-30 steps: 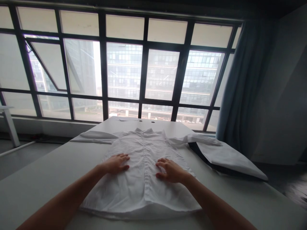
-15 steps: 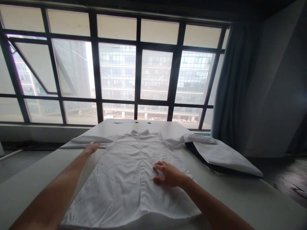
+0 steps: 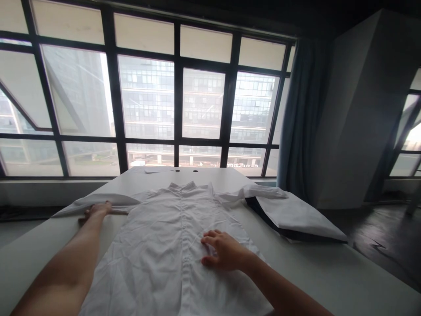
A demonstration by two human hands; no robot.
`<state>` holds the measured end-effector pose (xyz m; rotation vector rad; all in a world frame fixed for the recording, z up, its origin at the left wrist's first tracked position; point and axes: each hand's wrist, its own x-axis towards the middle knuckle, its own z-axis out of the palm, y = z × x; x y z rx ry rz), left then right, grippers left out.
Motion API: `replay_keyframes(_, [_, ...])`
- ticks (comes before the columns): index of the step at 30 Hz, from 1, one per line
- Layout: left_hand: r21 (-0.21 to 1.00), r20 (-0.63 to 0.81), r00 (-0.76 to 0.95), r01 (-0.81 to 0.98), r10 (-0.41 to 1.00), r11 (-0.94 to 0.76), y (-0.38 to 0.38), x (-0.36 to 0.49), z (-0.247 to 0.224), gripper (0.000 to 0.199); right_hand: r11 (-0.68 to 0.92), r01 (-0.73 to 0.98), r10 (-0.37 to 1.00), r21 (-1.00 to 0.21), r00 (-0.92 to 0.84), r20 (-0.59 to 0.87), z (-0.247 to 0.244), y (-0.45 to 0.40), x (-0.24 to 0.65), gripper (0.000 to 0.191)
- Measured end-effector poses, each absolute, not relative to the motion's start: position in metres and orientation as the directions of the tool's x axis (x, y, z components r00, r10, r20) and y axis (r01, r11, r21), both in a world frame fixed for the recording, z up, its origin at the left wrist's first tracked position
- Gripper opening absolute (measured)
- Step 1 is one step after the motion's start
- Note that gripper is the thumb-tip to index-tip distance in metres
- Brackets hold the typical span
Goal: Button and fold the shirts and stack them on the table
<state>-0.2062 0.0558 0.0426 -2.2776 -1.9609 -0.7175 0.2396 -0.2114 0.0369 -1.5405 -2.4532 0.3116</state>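
- The white button-front shirt [image 3: 171,259] is lying face up in the lower middle of the frame, its hem running out of view at the bottom edge.
- Its long axis is pointing away from the person, with the collar [image 3: 180,186] toward the window.
- The left hand [image 3: 95,211] is resting open near the surface's left edge, its fingers [image 3: 87,214] spread at the lower edge of the outstretched sleeve [image 3: 112,199], gripping nothing.
- The right hand [image 3: 223,250] is resting open on the shirt front, its fingers [image 3: 210,237] splayed and not gripping.
- The other sleeve [image 3: 253,191] is lying across a white pad with a dark underside [image 3: 296,215], at right.
- The white surface [image 3: 329,272] is showing bare beyond the collar and along the right side.
- A tall window [image 3: 200,105] is spanning the top of the frame, with a blue curtain [image 3: 302,123] and dark floor [image 3: 378,232] at right.
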Motion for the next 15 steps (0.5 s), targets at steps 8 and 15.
replay_keyframes(8, [0.132, 0.687, 0.253, 0.878, 0.681, -0.459, 0.026, -0.124, 0.063, 0.053, 0.430, 0.851, 0.900, -0.300, -0.430, 0.071, 0.041, -0.215, 0.239, 0.057])
replay_keyframes(15, [-0.094, 0.221, 0.923, 0.340, 0.314, -0.936, -0.055, -0.056, 0.027, 0.048, 0.199, 0.904, 0.974, -0.378, -0.138, 0.182, 0.032, -0.203, 0.246, 0.040])
